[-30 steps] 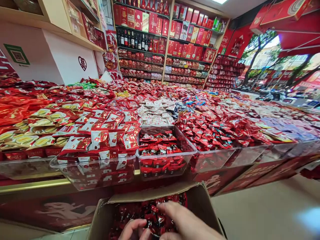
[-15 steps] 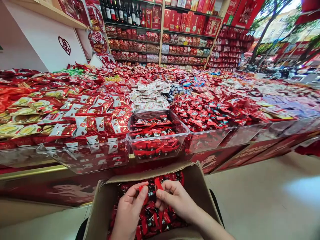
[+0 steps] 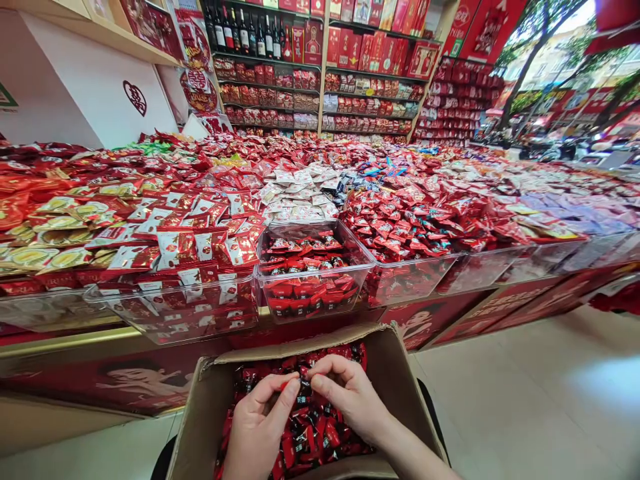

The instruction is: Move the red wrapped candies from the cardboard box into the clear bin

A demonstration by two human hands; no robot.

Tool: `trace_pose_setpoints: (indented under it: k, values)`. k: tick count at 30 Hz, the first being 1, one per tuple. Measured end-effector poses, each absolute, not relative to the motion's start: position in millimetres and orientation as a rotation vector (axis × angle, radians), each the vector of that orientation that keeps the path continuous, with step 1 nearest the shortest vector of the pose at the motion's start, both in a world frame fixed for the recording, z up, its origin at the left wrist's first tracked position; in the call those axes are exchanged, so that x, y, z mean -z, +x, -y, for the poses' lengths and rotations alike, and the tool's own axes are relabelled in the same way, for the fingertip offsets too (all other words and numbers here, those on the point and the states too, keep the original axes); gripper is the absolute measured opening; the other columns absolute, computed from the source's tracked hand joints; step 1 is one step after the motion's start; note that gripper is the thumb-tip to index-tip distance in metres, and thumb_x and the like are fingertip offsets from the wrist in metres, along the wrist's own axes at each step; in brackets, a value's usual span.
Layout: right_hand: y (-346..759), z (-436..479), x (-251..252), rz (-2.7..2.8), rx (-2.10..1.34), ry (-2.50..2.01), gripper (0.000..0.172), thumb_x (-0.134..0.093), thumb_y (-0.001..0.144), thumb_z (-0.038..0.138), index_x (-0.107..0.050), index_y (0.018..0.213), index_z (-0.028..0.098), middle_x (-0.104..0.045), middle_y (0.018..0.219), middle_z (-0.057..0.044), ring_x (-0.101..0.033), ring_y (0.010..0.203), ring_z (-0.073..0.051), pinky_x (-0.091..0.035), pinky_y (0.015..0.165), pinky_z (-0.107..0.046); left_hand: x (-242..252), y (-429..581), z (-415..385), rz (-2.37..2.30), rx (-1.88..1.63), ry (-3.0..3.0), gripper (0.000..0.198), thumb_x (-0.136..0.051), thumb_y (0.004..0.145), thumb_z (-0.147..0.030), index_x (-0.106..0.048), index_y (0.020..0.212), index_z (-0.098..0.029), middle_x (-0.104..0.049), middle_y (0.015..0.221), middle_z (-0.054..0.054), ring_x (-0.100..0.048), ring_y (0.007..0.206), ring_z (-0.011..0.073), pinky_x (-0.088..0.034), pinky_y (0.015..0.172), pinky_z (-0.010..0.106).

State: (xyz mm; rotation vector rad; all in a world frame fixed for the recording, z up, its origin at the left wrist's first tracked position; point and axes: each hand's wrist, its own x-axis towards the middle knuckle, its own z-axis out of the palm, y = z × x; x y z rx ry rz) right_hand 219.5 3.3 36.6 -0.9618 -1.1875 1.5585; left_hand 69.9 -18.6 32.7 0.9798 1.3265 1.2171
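An open cardboard box [image 3: 395, 380] at the bottom centre holds a heap of red and black wrapped candies [image 3: 313, 433]. Both my hands are inside it. My left hand [image 3: 257, 427] and my right hand [image 3: 350, 397] pinch together on a few of those candies at the middle of the box, fingertips almost touching. Right behind the box, on the counter, stands a clear plastic bin [image 3: 313, 270] partly filled with the same red and black candies.
The long counter is covered with bins of red, gold and white wrapped sweets [image 3: 175, 233]. Shelves of red gift boxes and bottles [image 3: 320, 60] line the back wall. Pale floor [image 3: 525, 400] lies to the right, with the street beyond.
The view has tilted down since a second ago. My hands rose from deep in the box, gathered candies between the fingers, and have since drawn closer and lower over the heap.
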Motion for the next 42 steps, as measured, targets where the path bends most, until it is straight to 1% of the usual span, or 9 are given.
trace_pose_setpoints:
  k: [6, 9, 15, 20, 25, 29, 37, 39, 42]
  values:
    - [216, 3, -35, 1.116, -1.371, -1.011, 0.016, -0.059, 0.074, 0.029, -0.059, 0.065, 0.016, -0.057, 0.067, 0.0, -0.049, 0.061, -0.009, -0.04, 0.057, -0.022, -19, 74, 21, -1.3, -1.274, 0.85, 0.021, -0.07, 0.06, -0.034, -0.069, 0.076, -0.021, -0.068, 0.082, 0.001, -0.059, 0.084, 0.0175, -0.044, 0.077, 0.023]
    - [219, 2, -35, 1.43, -0.945, -0.935, 0.007, -0.056, 0.075, 0.019, -0.063, 0.075, 0.019, -0.062, 0.076, -0.003, -0.054, 0.071, -0.013, -0.044, 0.065, -0.027, -29, 81, 17, -1.166, -1.246, 0.549, 0.034, -0.068, 0.062, -0.04, -0.063, 0.09, -0.021, -0.068, 0.085, 0.002, -0.062, 0.083, 0.0193, -0.048, 0.075, 0.028]
    - [226, 8, -36, 1.889, -0.344, -0.724, 0.029, -0.06, 0.07, 0.009, -0.061, 0.096, 0.024, -0.06, 0.091, -0.006, -0.049, 0.084, -0.016, -0.044, 0.07, -0.032, -59, 86, 17, -0.956, -1.144, 0.349, 0.039, -0.064, 0.07, -0.024, -0.05, 0.106, -0.021, -0.066, 0.098, 0.006, -0.062, 0.087, 0.0174, -0.05, 0.071, 0.026]
    - [223, 14, -27, 1.756, -0.608, -0.905, 0.025, -0.057, 0.072, 0.015, -0.058, 0.096, 0.023, -0.053, 0.106, -0.008, -0.048, 0.095, -0.019, -0.043, 0.079, -0.036, -57, 82, 16, -1.045, -1.227, 0.54, 0.05, -0.064, 0.07, -0.022, -0.043, 0.115, -0.023, -0.066, 0.101, 0.005, -0.059, 0.094, 0.0152, -0.046, 0.079, 0.022]
    - [216, 10, -23, 1.164, -1.372, -1.091, 0.019, -0.06, 0.072, 0.031, -0.056, 0.084, 0.017, -0.058, 0.071, -0.002, -0.051, 0.061, -0.011, -0.043, 0.057, -0.025, -55, 84, 14, -1.073, -1.2, 0.635, 0.048, -0.06, 0.074, -0.028, -0.041, 0.117, -0.024, -0.066, 0.104, 0.005, -0.057, 0.1, 0.0166, -0.043, 0.087, 0.027]
    - [213, 7, -25, 0.863, -1.57, -1.042, 0.022, -0.067, 0.065, 0.033, -0.054, 0.068, 0.016, -0.054, 0.059, 0.002, -0.047, 0.053, -0.009, -0.04, 0.053, -0.022, -56, 87, 16, -1.094, -1.238, 0.58, 0.045, -0.06, 0.073, -0.026, -0.042, 0.114, -0.023, -0.066, 0.103, 0.007, -0.058, 0.098, 0.0199, -0.048, 0.078, 0.029]
    - [217, 11, -16, 1.044, -1.52, -1.131, 0.02, -0.062, 0.069, 0.033, -0.051, 0.068, 0.016, -0.052, 0.057, 0.002, -0.045, 0.051, -0.008, -0.038, 0.051, -0.021, -44, 86, 15, -1.133, -1.19, 0.553, 0.05, -0.068, 0.064, -0.03, -0.044, 0.108, -0.02, -0.07, 0.087, 0.007, -0.061, 0.091, 0.0209, -0.046, 0.08, 0.032]
    - [223, 13, -16, 1.377, -1.321, -1.093, 0.018, -0.06, 0.071, 0.029, -0.053, 0.083, 0.017, -0.059, 0.077, -0.004, -0.052, 0.064, -0.012, -0.043, 0.058, -0.025, -39, 84, 14, -1.141, -1.153, 0.568, 0.053, -0.069, 0.062, -0.031, -0.044, 0.107, -0.02, -0.069, 0.083, 0.006, -0.064, 0.079, 0.019, -0.049, 0.068, 0.028]
    - [232, 13, -18, 1.981, -0.847, -0.885, 0.036, -0.057, 0.07, 0.016, -0.05, 0.105, 0.022, -0.054, 0.109, -0.01, -0.051, 0.093, -0.019, -0.044, 0.076, -0.032, -35, 80, 15, -1.144, -1.06, 0.556, 0.053, -0.069, 0.062, -0.032, -0.044, 0.107, -0.02, -0.068, 0.078, 0.003, -0.062, 0.062, 0.0141, -0.047, 0.051, 0.023]
